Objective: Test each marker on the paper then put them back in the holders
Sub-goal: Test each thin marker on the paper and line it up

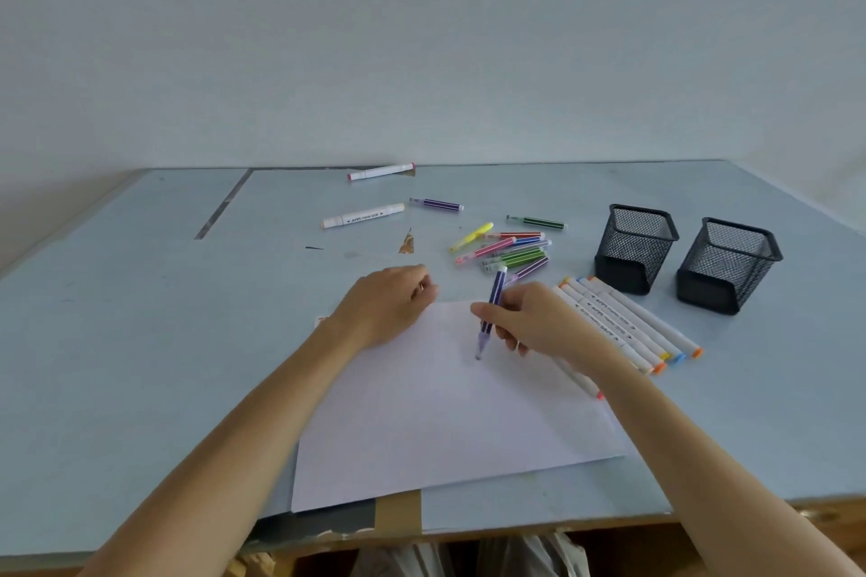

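Hiding paper (445,412) corner: left hand (389,300); marker (489,314) tip blurred.

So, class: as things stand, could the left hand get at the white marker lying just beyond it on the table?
Probably yes. The left hand rests on the paper's far edge holding nothing, and bare table lies between it and the white marker; nothing blocks the way.

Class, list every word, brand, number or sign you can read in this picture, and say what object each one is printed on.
"APPL marker": printed between two arrows on the white marker lying alone at the back of the table; the characters after it are too blurred to read.
Similar print on the row of white markers beside the mesh holders: too small and blurred to read.
Thin striped markers and paper: no text seen.
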